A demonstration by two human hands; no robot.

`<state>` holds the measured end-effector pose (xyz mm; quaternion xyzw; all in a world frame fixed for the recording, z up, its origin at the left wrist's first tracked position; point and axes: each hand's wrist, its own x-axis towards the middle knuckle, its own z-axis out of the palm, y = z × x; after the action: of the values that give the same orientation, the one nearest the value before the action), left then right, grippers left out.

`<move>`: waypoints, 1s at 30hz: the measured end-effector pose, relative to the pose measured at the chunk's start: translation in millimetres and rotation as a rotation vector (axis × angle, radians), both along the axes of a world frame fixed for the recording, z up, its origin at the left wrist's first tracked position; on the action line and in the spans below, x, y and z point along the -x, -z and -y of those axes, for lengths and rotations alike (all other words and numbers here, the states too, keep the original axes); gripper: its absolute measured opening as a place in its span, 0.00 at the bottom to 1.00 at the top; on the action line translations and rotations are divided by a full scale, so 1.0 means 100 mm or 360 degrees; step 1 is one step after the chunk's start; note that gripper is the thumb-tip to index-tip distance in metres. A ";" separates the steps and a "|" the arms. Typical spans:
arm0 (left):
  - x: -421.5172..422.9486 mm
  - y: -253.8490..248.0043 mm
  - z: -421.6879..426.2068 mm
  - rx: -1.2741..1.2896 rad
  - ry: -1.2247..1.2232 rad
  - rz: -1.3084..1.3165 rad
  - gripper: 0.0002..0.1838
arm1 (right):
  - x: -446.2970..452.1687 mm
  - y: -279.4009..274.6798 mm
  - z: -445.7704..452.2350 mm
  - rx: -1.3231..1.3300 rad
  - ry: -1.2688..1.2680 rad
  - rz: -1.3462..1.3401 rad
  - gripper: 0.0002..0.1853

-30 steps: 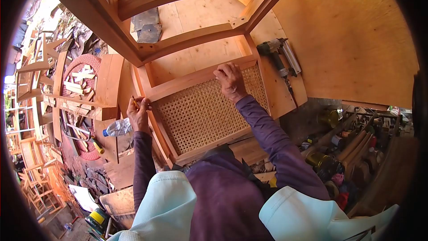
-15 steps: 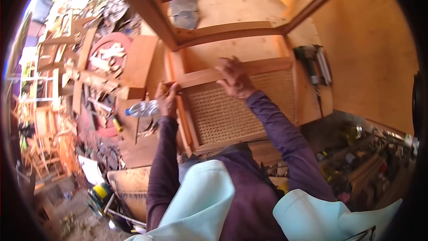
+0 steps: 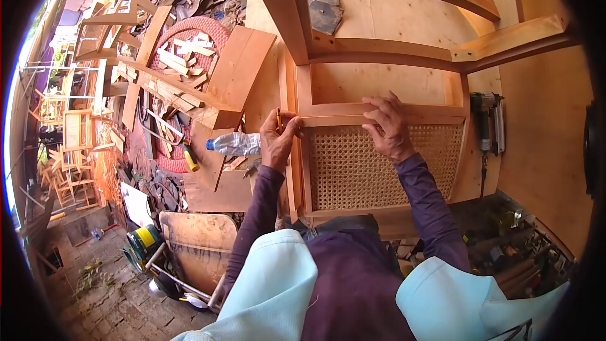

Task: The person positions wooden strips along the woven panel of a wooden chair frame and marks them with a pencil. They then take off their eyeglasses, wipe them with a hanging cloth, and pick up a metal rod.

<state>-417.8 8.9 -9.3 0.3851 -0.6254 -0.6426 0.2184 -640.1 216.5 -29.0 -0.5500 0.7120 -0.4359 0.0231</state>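
Note:
My left hand (image 3: 278,143) has its fingers closed round a small yellow pencil (image 3: 279,120), and its thumb and fingertip meet at the left end of a thin wooden strip (image 3: 334,120). This strip lies along the top edge of a woven cane panel (image 3: 385,167). Over the panel's upper edge, my right hand (image 3: 390,132) has its fingers spread, near the strip. The panel sits within a wooden chair frame (image 3: 379,49), whose posts and curved rails rise beyond my hands.
A plastic bottle (image 3: 237,144) lies left of my left hand. Wood offcuts (image 3: 180,60) rest on a red round mat (image 3: 218,31). The nail gun (image 3: 485,120) is right of the frame. A worn board (image 3: 199,243) stands lower left.
The view has swung left, so the frame appears farther right. My right hand's fingers have opened from a closed pose. My left hand still has the pencil at the panel's corner.

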 end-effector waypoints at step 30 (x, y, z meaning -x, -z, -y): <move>-0.33 -0.80 -0.11 0.0260 0.0075 0.0006 0.13 | -0.04 -0.01 0.03 -0.0055 0.0055 0.0014 0.17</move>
<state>-385.1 20.4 70.4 0.3524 -0.6850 -0.5936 0.2328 -636.5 213.8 -28.0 -0.5351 0.7287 -0.4264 0.0283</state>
